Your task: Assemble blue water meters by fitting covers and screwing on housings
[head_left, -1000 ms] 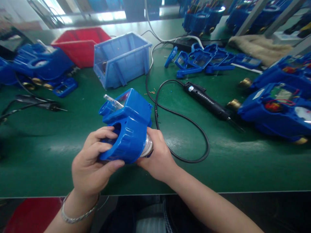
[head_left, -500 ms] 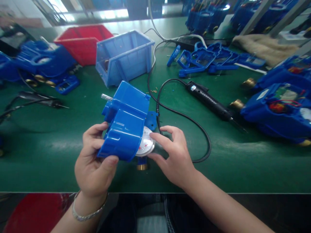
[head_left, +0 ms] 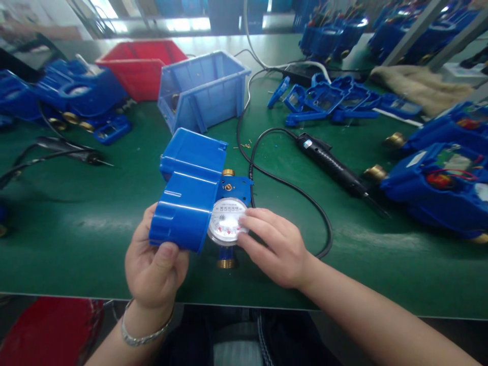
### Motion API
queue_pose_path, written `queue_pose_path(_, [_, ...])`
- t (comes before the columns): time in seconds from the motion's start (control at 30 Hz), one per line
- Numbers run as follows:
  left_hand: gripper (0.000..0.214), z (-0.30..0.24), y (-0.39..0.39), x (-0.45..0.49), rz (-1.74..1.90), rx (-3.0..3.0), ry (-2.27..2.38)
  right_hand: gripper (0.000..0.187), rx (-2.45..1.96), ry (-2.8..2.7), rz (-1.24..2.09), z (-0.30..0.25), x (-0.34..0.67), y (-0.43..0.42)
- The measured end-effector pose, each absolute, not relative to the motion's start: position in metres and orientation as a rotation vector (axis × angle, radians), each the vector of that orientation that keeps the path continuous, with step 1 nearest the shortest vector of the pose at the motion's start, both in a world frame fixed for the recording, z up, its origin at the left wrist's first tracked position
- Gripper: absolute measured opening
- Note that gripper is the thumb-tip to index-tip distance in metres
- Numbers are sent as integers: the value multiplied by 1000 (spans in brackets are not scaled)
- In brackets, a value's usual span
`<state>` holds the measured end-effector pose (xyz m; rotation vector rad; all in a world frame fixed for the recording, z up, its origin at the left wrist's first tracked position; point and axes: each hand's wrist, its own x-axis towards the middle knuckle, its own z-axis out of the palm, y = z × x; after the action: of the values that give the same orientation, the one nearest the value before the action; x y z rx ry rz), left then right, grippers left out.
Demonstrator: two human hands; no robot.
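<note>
My left hand (head_left: 154, 267) grips a blue plastic housing (head_left: 188, 188) by its near edge and holds it just above the green table, tipped open side down. Beside it on the table lies a water meter (head_left: 229, 218) with a white dial face, a blue body and brass threaded ends. My right hand (head_left: 278, 246) rests on the meter, fingertips pressed on the right side of the dial. A bracelet circles my left wrist.
A black electric screwdriver (head_left: 331, 165) with a looping cable lies to the right. Behind stand a blue bin (head_left: 204, 91) and a red bin (head_left: 143, 61). Blue covers (head_left: 335, 96) lie at the back. Meter assemblies crowd the right (head_left: 438, 178) and left (head_left: 72, 91) edges. Another screwdriver (head_left: 72, 152) lies left.
The housing has come off the meter and swung left in my left hand. The meter now lies on the table with its dial exposed, and my right hand has settled on it.
</note>
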<state>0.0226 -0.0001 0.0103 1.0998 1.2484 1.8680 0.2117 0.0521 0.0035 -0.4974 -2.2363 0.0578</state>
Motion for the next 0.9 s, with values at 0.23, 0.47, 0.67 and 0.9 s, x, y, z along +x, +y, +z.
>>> queue_pose_path(0.23, [12,9,1,23,1882,1171,1195,19,-405,-2194,13,1,211,53])
queue_pose_path(0.47, [15,8,0,21,1879,1149,1145,27,-479,-2291,193,16,201,67])
queue_pose_path(0.67, [14,6,0,19,1869,1162,1151,28,-678,-2320,318,26,188,78])
queue_pose_path(0.9, [11,3,-2,12,1831,1164,1169,17,-549,-2465,832,43,199,86])
